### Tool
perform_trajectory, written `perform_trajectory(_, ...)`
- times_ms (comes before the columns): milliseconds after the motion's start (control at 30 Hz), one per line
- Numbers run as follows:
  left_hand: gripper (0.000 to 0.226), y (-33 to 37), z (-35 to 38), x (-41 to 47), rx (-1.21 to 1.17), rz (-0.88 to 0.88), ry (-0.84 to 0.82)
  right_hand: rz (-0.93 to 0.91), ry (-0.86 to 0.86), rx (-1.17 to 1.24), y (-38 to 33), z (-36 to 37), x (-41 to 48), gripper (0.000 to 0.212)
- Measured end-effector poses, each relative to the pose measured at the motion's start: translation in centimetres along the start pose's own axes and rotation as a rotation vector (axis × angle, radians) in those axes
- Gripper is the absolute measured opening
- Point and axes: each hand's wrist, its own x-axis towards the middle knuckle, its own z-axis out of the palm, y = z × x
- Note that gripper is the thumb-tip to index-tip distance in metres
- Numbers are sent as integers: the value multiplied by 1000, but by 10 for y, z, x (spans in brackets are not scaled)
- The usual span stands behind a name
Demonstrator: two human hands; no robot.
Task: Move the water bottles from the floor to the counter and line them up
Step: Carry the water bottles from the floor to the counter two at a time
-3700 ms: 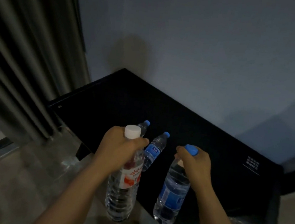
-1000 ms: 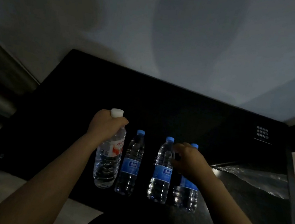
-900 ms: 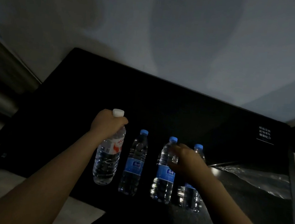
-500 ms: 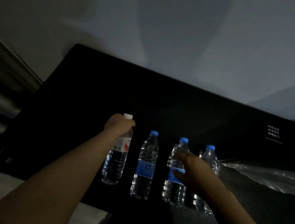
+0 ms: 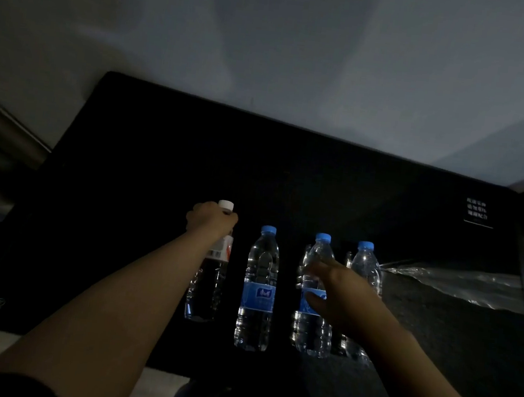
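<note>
Curled around the neck of the white-capped clear plastic bottle (image 5: 207, 290), the left hand (image 5: 211, 220) holds it upright on the black counter (image 5: 159, 170), leftmost of four. The right hand (image 5: 338, 292) hangs loose-fingered before the middle blue-capped clear plastic bottle (image 5: 321, 257); contact unclear.

white-cap bottle (image 5: 207, 293): red-white label, upright, left end | second bottle (image 5: 257, 295), third bottle (image 5: 312, 334), fourth bottle (image 5: 364, 268): blue caps, clear, upright, small gaps | one row on black counter (image 5: 157, 186)

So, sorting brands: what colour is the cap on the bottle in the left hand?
White cap, clearest in the head view.
</note>
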Motion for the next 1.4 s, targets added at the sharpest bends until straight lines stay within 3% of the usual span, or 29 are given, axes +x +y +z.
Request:
perform_trajectory(333, 53, -3, -3, -20, 93, 114, 70, 9, 26, 42, -8, 2, 6, 42)
perform_trajectory(500, 46, 5, -26, -54, 137, 339, 130, 23, 41, 38, -14, -2, 5, 43)
perform_trajectory(633, 48, 17, -47, -89, 196, 568, -29, 64, 67, 54, -12, -6, -6, 43)
perform_trajectory(800, 35, 44, -58, -137, 313, 793, -218, 154, 110, 104, 2, -11, -37, 44)
perform_trajectory(1267, 31, 148, 12, -258, 626, 1211, -341, 527, 393, 204, 80, -14, -204, 39)
perform_trajectory(1400, 40, 172, 48, -323, 670, 1355, -351, 658, 490, 265, 101, -1, -274, 40)
